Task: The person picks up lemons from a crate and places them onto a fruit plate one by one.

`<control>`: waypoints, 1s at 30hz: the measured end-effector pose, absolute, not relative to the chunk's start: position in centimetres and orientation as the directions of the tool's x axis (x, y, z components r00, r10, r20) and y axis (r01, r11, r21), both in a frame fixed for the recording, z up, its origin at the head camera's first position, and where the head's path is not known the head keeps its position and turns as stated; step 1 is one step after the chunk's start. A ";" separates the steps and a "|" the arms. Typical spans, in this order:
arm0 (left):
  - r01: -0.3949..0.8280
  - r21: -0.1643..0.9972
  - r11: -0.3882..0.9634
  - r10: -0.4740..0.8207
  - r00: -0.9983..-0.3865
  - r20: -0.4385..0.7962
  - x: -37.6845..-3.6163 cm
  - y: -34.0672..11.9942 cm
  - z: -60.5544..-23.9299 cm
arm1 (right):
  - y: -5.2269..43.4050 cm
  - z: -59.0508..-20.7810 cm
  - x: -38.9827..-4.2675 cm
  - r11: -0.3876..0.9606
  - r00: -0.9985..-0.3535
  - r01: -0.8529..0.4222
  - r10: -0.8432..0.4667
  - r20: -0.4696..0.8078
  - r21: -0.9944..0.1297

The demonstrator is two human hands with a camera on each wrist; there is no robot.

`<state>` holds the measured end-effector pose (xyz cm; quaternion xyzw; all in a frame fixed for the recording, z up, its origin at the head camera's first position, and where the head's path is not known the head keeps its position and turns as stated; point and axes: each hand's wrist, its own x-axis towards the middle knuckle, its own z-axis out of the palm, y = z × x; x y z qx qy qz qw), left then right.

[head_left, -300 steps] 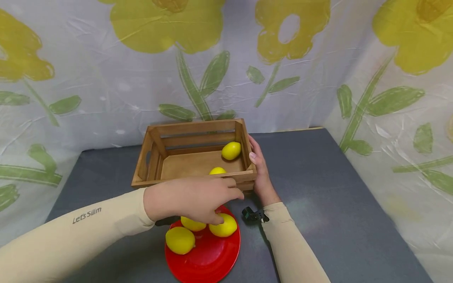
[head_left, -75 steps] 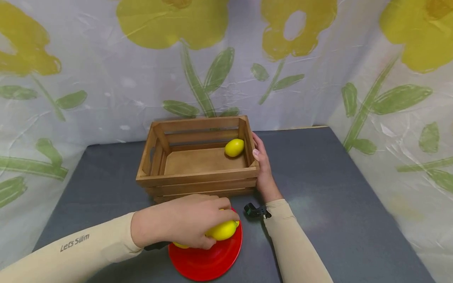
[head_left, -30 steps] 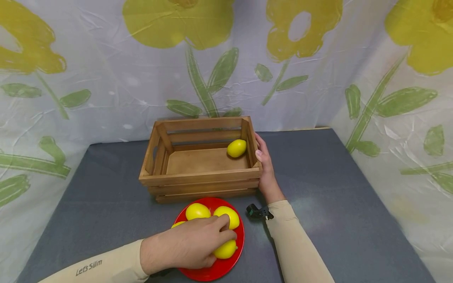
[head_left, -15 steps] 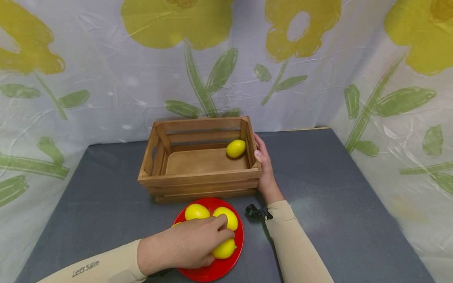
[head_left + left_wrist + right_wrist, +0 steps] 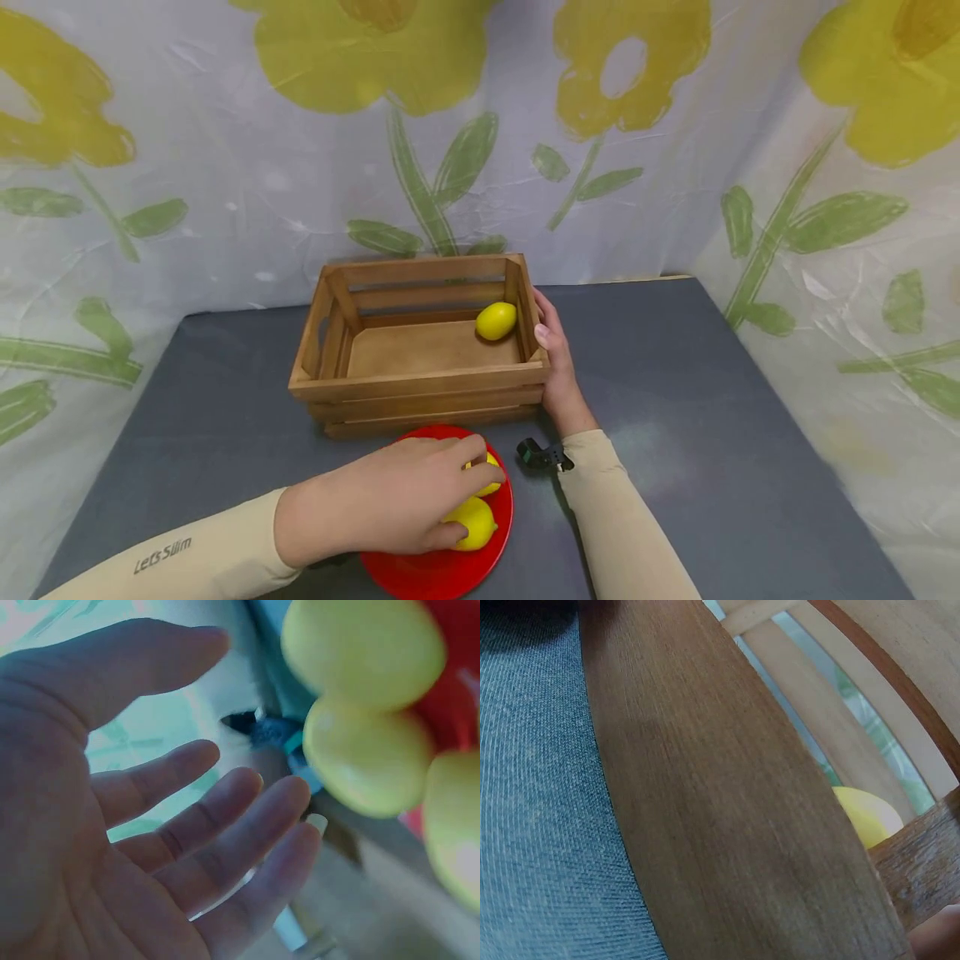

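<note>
In the head view my left hand [image 5: 393, 500] hovers over the red plate [image 5: 480, 575], covering part of it. Two lemons show beside its fingers: a near lemon [image 5: 472, 525] by the thumb, and another [image 5: 492, 482] half hidden behind the fingers. The left wrist view shows the palm facing the camera with loosely bent fingers [image 5: 247, 847] and nothing between them; yellow lemons [image 5: 367, 757] lie apart from them. My right hand [image 5: 561, 367] holds the right end of the slatted wooden crate [image 5: 427, 385]. One lemon [image 5: 496, 321] sits inside, at the right.
A dark grey tabletop [image 5: 675, 400] carries the crate and plate. The plate stands close in front of the crate. Flower-printed sheeting [image 5: 300, 167] rises behind and at the sides. A black band [image 5: 542, 454] shows at my right wrist.
Ten seconds ago a second lemon showed inside the crate's front side. My left hand then set a lemon down on the plate and has since let go, lifting slightly. The right hand stays put.
</note>
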<state>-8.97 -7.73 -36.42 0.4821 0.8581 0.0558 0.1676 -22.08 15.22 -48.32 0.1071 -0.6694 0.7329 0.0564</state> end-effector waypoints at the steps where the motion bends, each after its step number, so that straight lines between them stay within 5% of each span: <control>1: 0.806 0.268 0.527 0.848 -0.481 -0.222 -9.2 -7.7 -36.0 | 15.3 -48.4 -22.0 -0.093 -0.971 -0.225 -0.059 0.231 -0.970; 14: 0.801 0.212 0.559 0.816 -0.578 0.032 -15.0 -7.2 -28.0 | 15.5 -48.6 -22.2 -0.086 -0.969 -0.227 -0.081 0.234 -0.970; 30: 0.703 0.169 0.690 0.722 -0.686 -0.092 -25.6 -5.0 -29.5 | 15.1 -48.4 -22.1 -0.076 -0.972 -0.223 -0.059 0.228 -0.972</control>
